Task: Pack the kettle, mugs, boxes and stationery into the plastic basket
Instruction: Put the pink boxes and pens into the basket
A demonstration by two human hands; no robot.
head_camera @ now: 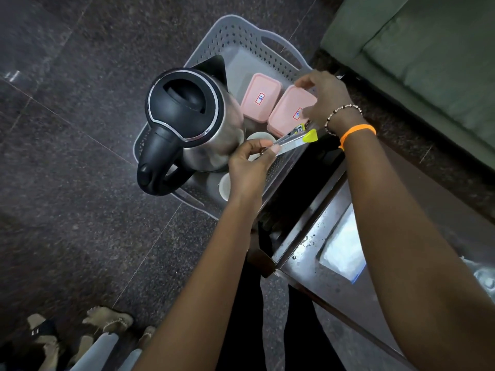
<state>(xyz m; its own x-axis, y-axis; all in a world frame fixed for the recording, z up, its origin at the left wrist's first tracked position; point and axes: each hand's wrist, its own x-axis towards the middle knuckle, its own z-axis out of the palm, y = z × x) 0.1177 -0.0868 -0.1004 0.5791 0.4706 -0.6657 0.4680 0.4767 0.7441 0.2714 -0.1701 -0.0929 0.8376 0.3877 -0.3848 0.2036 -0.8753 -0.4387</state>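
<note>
**Stationery going in last, beside the boxes**

The left hand pinches a slim bundle of stationery between thumb and fingertips; it looks like pens or a clear ruler with a yellow-green end piece, though the exact items are too blurred to name. The bundle points up and to the right, over the near-right part of the plastic basket. The right hand, wearing a bead bracelet and an orange band at the wrist, reaches over the nearer pink box; its fingers curl at the far corner and the thumb side meets the near edge, so it seems to be gripping or steadying that box.

Further out, a second pink box lies just beside the first, both flat on the basket floor. The kettle stands upright in the left half of the basket. White mugs sit between kettle and boxes, with another partly hidden under the left wrist.

The basket rests on the dark stone floor, against a metal-framed counter.

By my reading, kettle, mugs and boxes are already packed, and the stationery is the step in hand. The next move calls for a free slot: likely lowering the bundle flat along the basket's right wall or on top of the boxes, and releasing it without knocking the mugs.
</note>
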